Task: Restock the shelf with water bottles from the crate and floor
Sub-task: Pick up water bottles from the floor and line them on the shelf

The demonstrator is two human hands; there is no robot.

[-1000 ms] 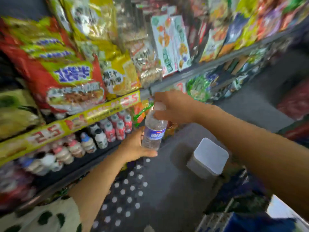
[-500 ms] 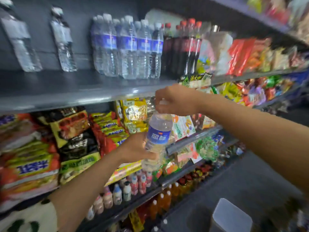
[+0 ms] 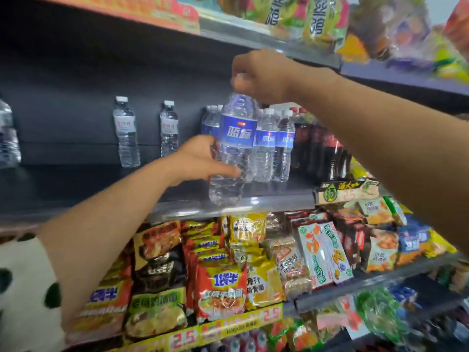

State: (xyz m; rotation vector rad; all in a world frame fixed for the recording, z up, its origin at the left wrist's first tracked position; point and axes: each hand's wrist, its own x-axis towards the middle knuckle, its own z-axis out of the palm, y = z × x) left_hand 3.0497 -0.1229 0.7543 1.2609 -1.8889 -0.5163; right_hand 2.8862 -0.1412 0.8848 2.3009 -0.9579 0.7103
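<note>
In front of the dark shelf (image 3: pixel 106 189), a clear water bottle (image 3: pixel 234 148) with a blue label bearing white Chinese characters is held upright in both hands, its base level with the shelf's front edge. The right hand (image 3: pixel 256 74) curls over the bottle's cap from above, wrist bent down and forearm reaching in from the right. The left hand (image 3: pixel 203 158) grips the lower body from the left, thumb lying across the front below the label, forearm stretched up from a white sleeve with dark spots (image 3: pixel 22 293). Just behind stand matching blue-labelled bottles (image 3: pixel 275 143), with dark cola bottles (image 3: pixel 319 148) to their right. Farther left stand two bottles with pale labels (image 3: pixel 127 133), their print too small to read. Below, noodle packets (image 3: pixel 218 288) sit above yellow price strips (image 3: pixel 228 329) reading "2.5".
</note>
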